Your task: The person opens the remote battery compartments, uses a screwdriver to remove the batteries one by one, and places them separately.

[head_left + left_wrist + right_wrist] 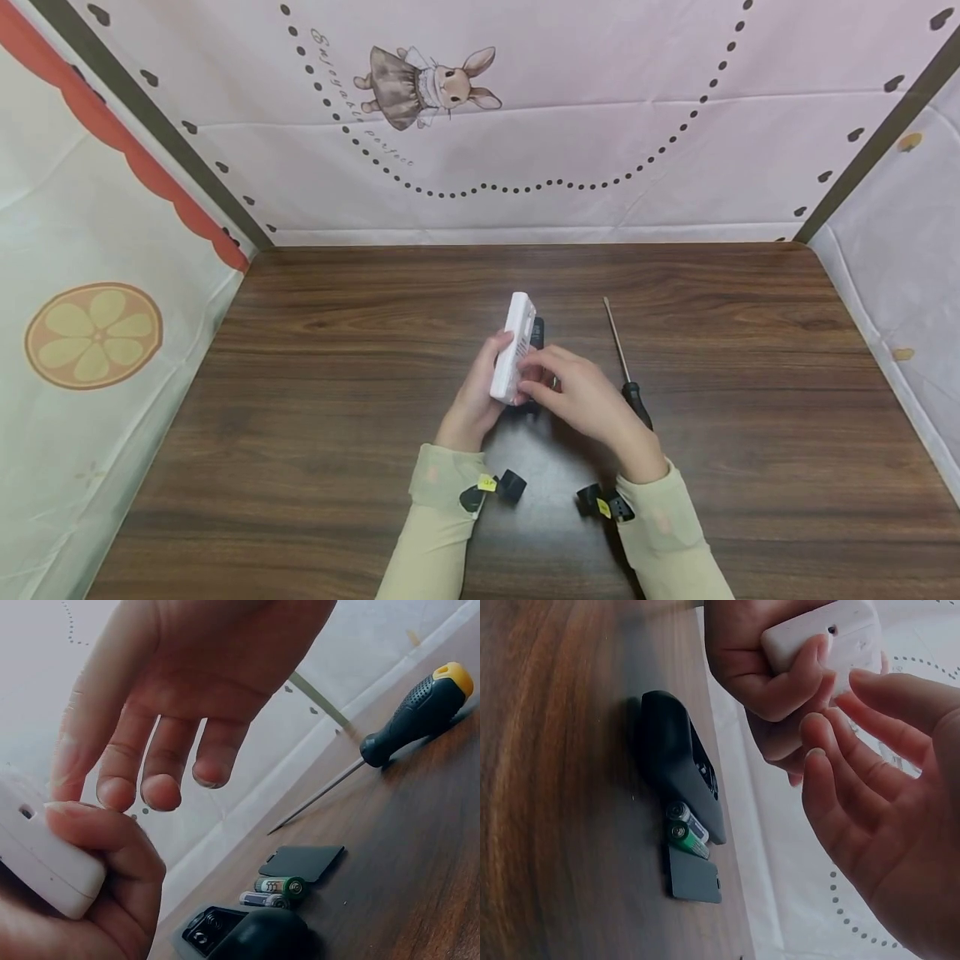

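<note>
My left hand [474, 392] grips a white rectangular plastic device [513, 350], held up on its narrow edge above the table. A small hole shows in its casing in both wrist views. Close against the device's near end is my right hand [577, 392], thumb and forefinger reaching towards it, the other fingers loosely bent. Whether those fingertips touch the casing or the left thumb is hard to tell. Below lies a black rounded device [667, 746] with an uncovered battery bay. Beside it are a green battery [279, 886], a grey battery [264, 900] and a flat dark cover [304, 862].
A screwdriver [637, 404] with a black and yellow handle lies right of the hands, its tip pointing away. The brown wooden table [360, 333] ends at a printed cloth wall [555, 150] at the back, with more cloth at both sides.
</note>
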The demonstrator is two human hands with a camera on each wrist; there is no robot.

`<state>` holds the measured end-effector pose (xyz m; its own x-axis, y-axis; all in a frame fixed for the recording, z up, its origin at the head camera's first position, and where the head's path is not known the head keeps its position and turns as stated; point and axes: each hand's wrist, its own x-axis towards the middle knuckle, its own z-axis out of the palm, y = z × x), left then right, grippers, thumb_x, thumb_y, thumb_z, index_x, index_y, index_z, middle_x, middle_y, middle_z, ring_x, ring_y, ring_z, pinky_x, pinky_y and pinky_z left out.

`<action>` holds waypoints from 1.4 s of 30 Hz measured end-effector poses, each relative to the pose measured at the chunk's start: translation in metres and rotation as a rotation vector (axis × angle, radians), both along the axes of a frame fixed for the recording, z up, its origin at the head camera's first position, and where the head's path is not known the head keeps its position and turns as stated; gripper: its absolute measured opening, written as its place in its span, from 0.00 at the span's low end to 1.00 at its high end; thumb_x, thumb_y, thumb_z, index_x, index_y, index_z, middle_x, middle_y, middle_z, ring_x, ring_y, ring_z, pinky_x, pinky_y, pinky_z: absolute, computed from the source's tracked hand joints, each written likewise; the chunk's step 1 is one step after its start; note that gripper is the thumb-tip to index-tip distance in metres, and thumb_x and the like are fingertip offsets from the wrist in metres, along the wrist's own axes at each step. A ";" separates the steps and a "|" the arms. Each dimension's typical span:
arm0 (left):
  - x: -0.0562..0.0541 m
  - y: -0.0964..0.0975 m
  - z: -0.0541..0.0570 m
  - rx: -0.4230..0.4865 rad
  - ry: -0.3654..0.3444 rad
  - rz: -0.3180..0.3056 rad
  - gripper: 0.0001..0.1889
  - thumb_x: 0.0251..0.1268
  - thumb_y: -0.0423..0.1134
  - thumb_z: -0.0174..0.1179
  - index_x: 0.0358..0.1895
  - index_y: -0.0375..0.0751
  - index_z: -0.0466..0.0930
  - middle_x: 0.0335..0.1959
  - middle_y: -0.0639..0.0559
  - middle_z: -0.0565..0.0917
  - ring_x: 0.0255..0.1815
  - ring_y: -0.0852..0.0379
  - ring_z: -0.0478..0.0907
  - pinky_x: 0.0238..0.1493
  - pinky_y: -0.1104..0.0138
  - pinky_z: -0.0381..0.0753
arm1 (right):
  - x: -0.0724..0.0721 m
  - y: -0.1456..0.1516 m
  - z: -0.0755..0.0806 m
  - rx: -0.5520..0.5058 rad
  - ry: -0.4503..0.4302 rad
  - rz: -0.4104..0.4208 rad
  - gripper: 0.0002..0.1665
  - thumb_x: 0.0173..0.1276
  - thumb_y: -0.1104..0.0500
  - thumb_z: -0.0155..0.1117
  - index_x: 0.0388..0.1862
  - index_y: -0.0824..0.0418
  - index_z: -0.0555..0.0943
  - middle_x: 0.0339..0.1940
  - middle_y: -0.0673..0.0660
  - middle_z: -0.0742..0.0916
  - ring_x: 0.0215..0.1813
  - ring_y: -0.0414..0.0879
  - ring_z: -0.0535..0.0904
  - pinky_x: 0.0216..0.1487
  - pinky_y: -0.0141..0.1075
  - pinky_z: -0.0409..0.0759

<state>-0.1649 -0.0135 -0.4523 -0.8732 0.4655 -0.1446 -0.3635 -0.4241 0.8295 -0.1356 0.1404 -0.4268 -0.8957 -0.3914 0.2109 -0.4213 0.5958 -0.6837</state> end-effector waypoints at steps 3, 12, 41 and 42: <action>0.001 0.001 0.000 -0.019 0.016 -0.016 0.18 0.65 0.48 0.37 0.53 0.44 0.57 0.23 0.51 0.72 0.15 0.62 0.67 0.11 0.73 0.63 | -0.001 0.001 -0.001 0.002 -0.029 0.004 0.08 0.61 0.50 0.60 0.39 0.47 0.75 0.30 0.41 0.76 0.30 0.37 0.71 0.29 0.31 0.70; 0.000 0.003 -0.002 -0.047 0.055 -0.023 0.21 0.66 0.47 0.36 0.58 0.41 0.52 0.22 0.51 0.72 0.16 0.60 0.69 0.13 0.71 0.67 | -0.002 0.008 0.001 -0.031 -0.067 0.031 0.09 0.58 0.49 0.63 0.33 0.48 0.72 0.30 0.41 0.76 0.32 0.34 0.72 0.31 0.31 0.72; -0.004 -0.010 0.001 -0.045 -0.030 -0.042 0.33 0.65 0.54 0.32 0.61 0.27 0.50 0.37 0.45 0.71 0.28 0.55 0.75 0.23 0.63 0.78 | -0.001 0.018 0.007 -0.080 -0.055 0.038 0.08 0.58 0.53 0.64 0.37 0.48 0.79 0.32 0.41 0.80 0.33 0.36 0.74 0.35 0.36 0.76; -0.005 -0.013 0.001 -0.042 -0.029 -0.028 0.33 0.65 0.54 0.32 0.63 0.30 0.49 0.39 0.45 0.71 0.29 0.54 0.75 0.23 0.63 0.78 | -0.001 0.021 0.008 -0.082 -0.065 0.028 0.08 0.58 0.52 0.64 0.37 0.48 0.79 0.32 0.41 0.80 0.33 0.36 0.74 0.35 0.36 0.76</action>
